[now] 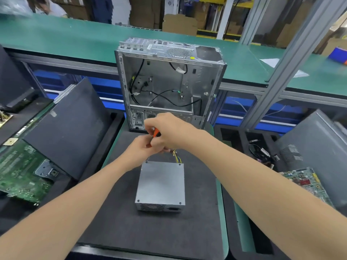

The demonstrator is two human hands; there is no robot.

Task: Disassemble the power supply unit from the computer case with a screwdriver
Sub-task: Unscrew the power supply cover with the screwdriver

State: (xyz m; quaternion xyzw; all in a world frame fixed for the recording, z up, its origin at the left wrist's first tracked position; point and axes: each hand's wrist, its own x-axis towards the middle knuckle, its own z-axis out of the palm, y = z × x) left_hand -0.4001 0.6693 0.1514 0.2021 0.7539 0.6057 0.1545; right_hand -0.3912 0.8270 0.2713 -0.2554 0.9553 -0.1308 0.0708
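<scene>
Since the power supply unit (161, 182) already lies flat on the black mat (116, 222), with the computer case (169, 81) standing open well beyond its far edge, it all comes down to the unit's far-left corner. The screwdriver (155, 132) stands nearly upright over that corner, orange handle up and tip down at the corner screw. I can't tell if it's actually seated. The right hand (169, 132) is wrapped round the handle above the far edge. The left hand (139, 149), lower and nearer the corner, pinches the shaft. I reckon the shaft needs to stay square to the lid.
</scene>
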